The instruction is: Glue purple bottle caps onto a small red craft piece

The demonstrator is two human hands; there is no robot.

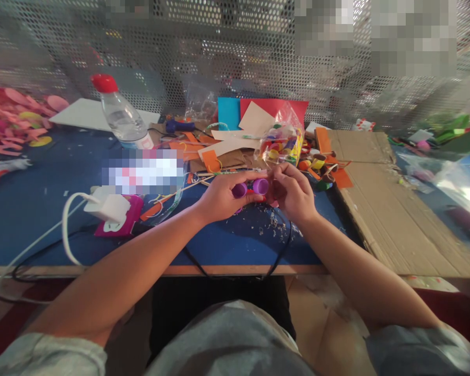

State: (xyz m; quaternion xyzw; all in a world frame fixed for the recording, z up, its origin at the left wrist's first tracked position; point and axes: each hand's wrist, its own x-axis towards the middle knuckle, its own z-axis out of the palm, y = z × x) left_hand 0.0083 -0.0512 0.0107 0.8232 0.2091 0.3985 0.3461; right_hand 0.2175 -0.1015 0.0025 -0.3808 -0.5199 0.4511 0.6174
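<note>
My left hand (223, 194) is closed around a small craft piece with purple paper rolls (260, 186), holding it above the blue tabletop. Two round purple ends show between thumb and fingers, and a bit of red lies under them. Close to its right side is my right hand (295, 192), thumb and forefinger pinched together. Whatever sits in that pinch is too small or hidden to make out. White scraps (276, 224) are scattered on the table below the hands.
Beyond my hands lie a plastic bag of coloured paper rolls (280, 143), orange paper strips and a blue glue gun (179, 126). A red-capped bottle (123, 115) and a white charger (108, 206) with cables are on the left. Flat cardboard (395, 219) covers the right side.
</note>
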